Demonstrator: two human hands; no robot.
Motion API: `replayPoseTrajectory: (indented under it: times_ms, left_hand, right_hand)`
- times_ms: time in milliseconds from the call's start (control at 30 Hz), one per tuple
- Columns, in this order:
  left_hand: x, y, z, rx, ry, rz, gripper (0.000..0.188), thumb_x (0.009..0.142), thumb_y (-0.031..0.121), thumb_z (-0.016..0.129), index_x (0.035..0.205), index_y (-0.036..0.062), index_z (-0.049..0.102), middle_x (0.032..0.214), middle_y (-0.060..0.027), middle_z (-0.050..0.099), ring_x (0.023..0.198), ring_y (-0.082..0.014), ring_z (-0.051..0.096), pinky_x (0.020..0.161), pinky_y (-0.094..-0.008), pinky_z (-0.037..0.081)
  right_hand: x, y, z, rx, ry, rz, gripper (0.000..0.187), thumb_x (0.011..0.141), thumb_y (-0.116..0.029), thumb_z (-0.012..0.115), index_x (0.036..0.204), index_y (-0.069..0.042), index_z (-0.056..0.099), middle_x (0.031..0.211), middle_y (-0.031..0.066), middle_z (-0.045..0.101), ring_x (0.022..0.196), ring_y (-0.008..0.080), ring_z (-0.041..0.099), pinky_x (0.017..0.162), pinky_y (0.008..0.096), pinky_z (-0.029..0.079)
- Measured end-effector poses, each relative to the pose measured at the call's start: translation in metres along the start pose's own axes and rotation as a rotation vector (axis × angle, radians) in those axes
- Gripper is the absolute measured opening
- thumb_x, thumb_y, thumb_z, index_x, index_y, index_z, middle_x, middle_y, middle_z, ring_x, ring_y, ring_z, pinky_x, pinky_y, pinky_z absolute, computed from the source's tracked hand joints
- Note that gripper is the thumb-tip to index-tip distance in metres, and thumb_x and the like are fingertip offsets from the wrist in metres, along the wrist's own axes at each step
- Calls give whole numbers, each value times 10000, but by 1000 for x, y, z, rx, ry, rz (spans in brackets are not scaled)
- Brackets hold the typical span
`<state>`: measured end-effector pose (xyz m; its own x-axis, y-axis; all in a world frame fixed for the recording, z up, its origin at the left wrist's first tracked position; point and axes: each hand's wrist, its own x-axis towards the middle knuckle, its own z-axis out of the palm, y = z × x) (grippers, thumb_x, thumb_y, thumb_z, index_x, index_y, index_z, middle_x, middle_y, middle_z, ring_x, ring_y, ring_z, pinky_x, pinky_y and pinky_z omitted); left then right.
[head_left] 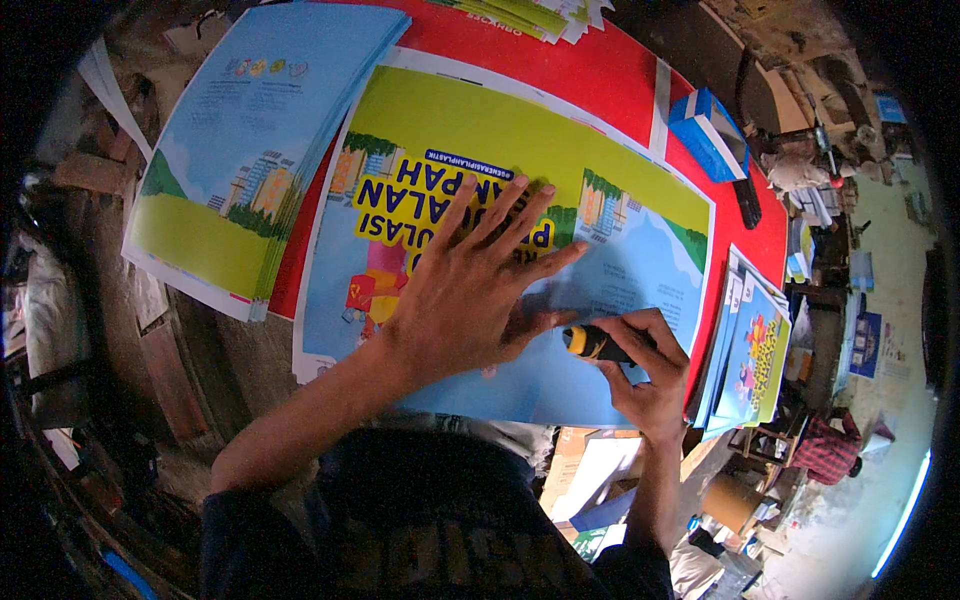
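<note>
A large printed sheet (430,100) in green and blue, with cartoon buildings and bold yellow lettering, lies flat in front of me. My left hand (465,285) rests across its middle, fingers spread and palm down. To the right of that, my right hand (650,370) grips a tool with a black-and-yellow handle (597,344) low over the sheet's blue part. The yellow end of the handle points toward my left thumb. The tool's working end is hidden, so I cannot tell its exact kind.
Beneath is a red tabletop (610,75). A thick stack of printed sheets (240,130) stands at left, a smaller printed stack (755,360) at the right edge. A blue-and-white box (710,135) and black object (747,205) sit far right. Another person (828,450) is in the background.
</note>
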<state>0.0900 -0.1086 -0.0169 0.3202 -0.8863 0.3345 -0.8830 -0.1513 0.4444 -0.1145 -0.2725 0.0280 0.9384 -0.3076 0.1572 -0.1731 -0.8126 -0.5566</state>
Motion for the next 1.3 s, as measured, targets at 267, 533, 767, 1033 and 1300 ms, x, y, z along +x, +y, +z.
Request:
replayPoseTrajectory:
  times_ms: [267, 533, 767, 1033, 1300]
  left_hand:
    - [-3, 0, 2, -75, -20, -7, 713, 867, 455, 737, 1533, 316, 521, 1681, -135, 327, 1585, -343, 231, 1271, -601, 133]
    - [-1, 1, 3, -62, -17, -9, 690, 884, 446, 719, 1531, 314, 519, 1690, -131, 305, 1584, -349, 229, 1270, -610, 123]
    - [-1, 0, -1, -24, -15, -8, 638, 937, 489, 661, 1534, 316, 517, 1676, -144, 325, 1572, -358, 257, 1265, -614, 131]
    - [4, 4, 2, 48, 3, 15, 530, 1002, 365, 597, 1527, 326, 536, 1655, -159, 358, 1558, -348, 292, 1259, -606, 161]
    - [5, 6, -2, 86, -61, 4, 549, 989, 324, 594, 1534, 337, 528, 1671, -154, 345, 1569, -360, 271, 1268, -608, 136]
  right_hand:
    - [2, -1, 10, -34, -22, -10, 532, 671, -54, 905, 1182, -88, 763, 991, 101, 666, 882, 280, 688, 754, 378, 579]
    - [5, -3, 11, -10, -22, 19, 481, 747, -160, 923, 1168, -31, 732, 948, 152, 691, 816, 323, 701, 709, 398, 577]
    - [17, -2, 0, 68, -124, 75, 429, 777, -131, 899, 1154, -14, 731, 988, 180, 713, 819, 326, 709, 729, 391, 581]
    - [15, 19, -12, -105, 193, 200, 424, 792, -45, 859, 1191, -13, 718, 1023, 143, 700, 914, 312, 697, 801, 392, 572]
    - [6, -48, 37, 17, 437, 279, 375, 832, -102, 854, 1158, -34, 681, 904, 105, 748, 771, 220, 710, 673, 338, 516]
